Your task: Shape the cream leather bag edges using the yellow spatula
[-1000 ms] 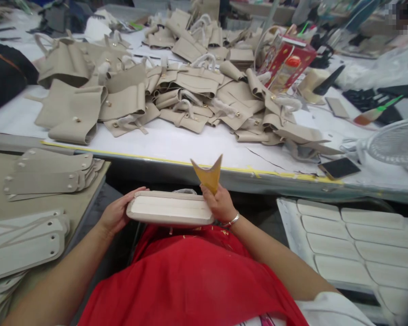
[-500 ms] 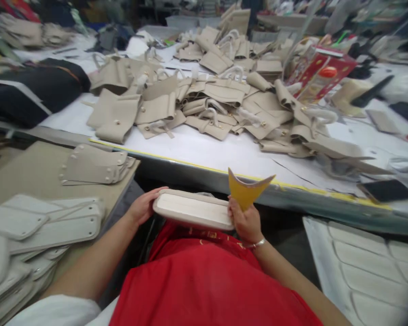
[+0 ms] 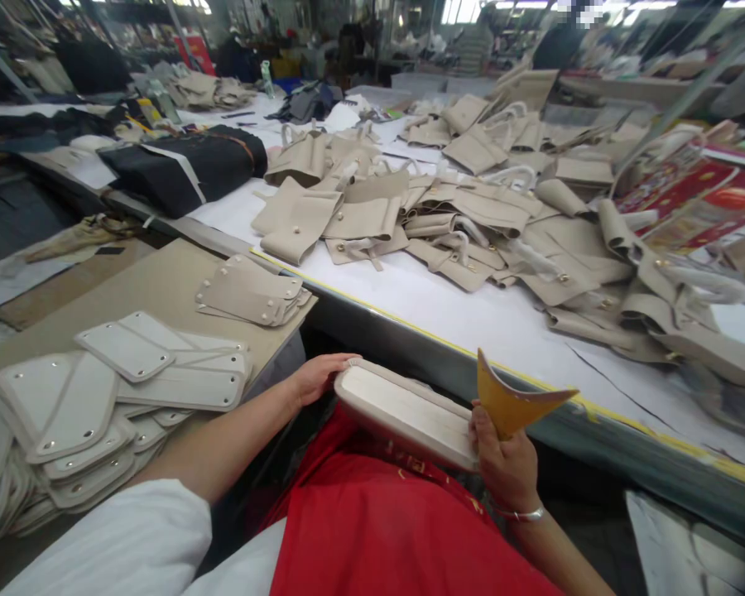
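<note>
A long oblong beige piece with a rounded rim and a white inner face (image 3: pixel 403 410) lies across my lap, over the red apron (image 3: pixel 385 530). My left hand (image 3: pixel 319 377) is closed around its left end, the fingers partly behind it. At the other end, my right hand (image 3: pixel 507 463) grips a flat, yellow, fan-shaped piece with a curved-in top edge (image 3: pixel 514 404). The fingers of that hand also touch the oblong piece's right end. What lies behind the oblong piece is hidden.
Beige bag parts with handles (image 3: pixel 472 207) are heaped on the white table (image 3: pixel 422 314) ahead. At left, a board (image 3: pixel 161 285) bears white riveted panels (image 3: pixel 174 372) and beige panels (image 3: pixel 248 290). A black bundle (image 3: pixel 186 165) lies at the table's left.
My view has swung to the left, so everything appears further right. The oblong piece now slants down more to the right. Both hands keep the same holds.
</note>
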Tool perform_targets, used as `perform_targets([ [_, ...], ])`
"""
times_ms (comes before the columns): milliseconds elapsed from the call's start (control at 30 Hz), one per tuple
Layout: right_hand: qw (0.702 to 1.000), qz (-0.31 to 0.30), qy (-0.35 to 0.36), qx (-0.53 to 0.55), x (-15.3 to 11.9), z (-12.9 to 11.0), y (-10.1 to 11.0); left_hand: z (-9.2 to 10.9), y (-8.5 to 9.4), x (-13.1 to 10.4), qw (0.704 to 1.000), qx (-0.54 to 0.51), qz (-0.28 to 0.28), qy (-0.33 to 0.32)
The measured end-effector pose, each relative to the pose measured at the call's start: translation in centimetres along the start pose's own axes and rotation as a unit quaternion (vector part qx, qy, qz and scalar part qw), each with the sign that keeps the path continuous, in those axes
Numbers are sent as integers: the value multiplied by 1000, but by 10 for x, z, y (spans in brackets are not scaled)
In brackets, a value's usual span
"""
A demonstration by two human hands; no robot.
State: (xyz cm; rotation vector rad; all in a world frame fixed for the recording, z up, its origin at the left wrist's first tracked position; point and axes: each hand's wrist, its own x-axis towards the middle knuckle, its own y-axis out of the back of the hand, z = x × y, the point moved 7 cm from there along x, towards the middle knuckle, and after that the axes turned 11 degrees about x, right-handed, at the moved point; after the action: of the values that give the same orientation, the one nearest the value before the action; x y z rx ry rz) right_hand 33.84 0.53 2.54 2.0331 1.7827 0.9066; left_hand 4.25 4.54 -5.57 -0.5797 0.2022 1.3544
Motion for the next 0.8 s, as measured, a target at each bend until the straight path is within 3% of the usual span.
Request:
perform_targets([
  [333, 999, -22, -48, 1, 6, -1, -1, 2, 2, 4, 999, -11, -25, 28],
  [600, 994, -39, -99, 31, 5, 6, -7, 12, -1, 6, 994, 80, 19, 66],
  [733, 977, -60, -142, 145, 30, 4, 0, 5, -2, 3, 997, 40, 21, 70],
  [800, 976, -33, -178, 118, 58, 15, 18, 1, -2, 6, 998, 11, 0, 60],
])
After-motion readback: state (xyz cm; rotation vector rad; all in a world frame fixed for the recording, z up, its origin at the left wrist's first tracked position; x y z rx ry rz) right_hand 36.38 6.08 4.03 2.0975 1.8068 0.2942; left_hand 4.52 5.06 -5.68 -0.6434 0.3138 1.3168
